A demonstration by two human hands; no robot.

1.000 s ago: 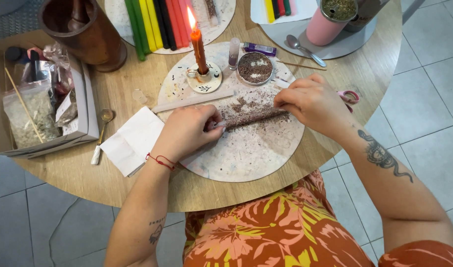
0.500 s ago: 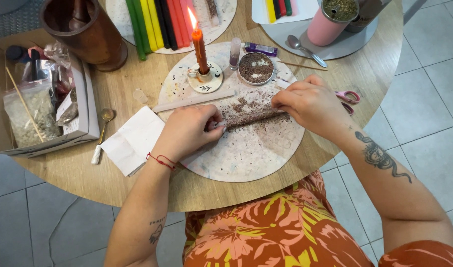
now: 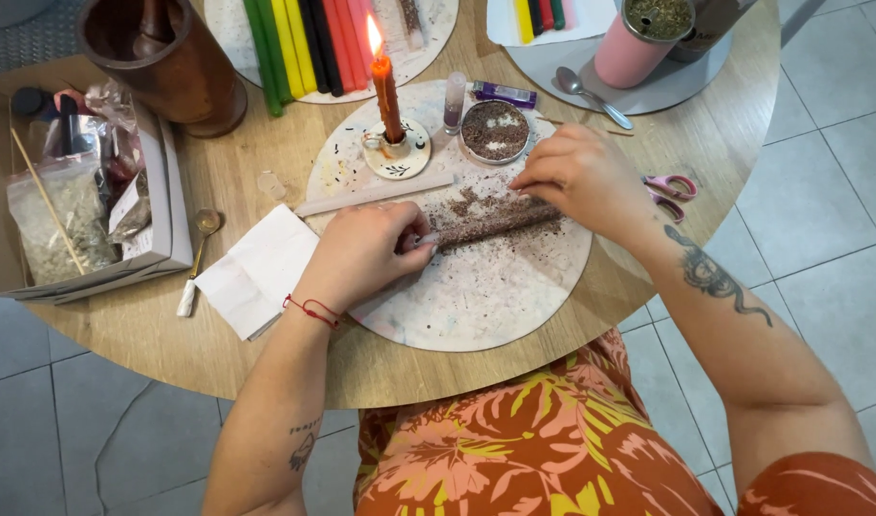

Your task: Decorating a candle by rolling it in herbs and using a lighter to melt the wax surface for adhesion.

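fingers (image 3: 414, 239) of the left hand (image 3: 361, 253) pinch one end of a herb-coated candle (image 3: 490, 222) lying left-to-right at frame centre, right hand (image 3: 576, 177) fingers curled over the other end.

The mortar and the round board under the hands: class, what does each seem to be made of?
The mortar looks like dark turned wood, with a smooth brown sheen. The round board looks like pale speckled stone or composite, matte; which one is unclear.

Left hand (image 3: 366, 253), right hand (image 3: 581, 177): palms down, fingers curled inward.
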